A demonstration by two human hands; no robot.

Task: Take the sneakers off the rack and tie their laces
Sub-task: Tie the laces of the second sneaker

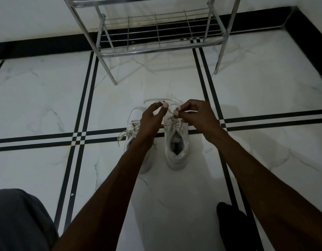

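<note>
Marble floor (48, 98): both hands (151, 120) (198, 115) pinching right sneaker (176, 142) laces (170, 113).

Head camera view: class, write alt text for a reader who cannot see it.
Both hands, left hand and right hand, pinch the white laces of the right-side sneaker. The other sneaker sits beside it, laces loose, on the tiled floor before an empty metal rack.
</note>
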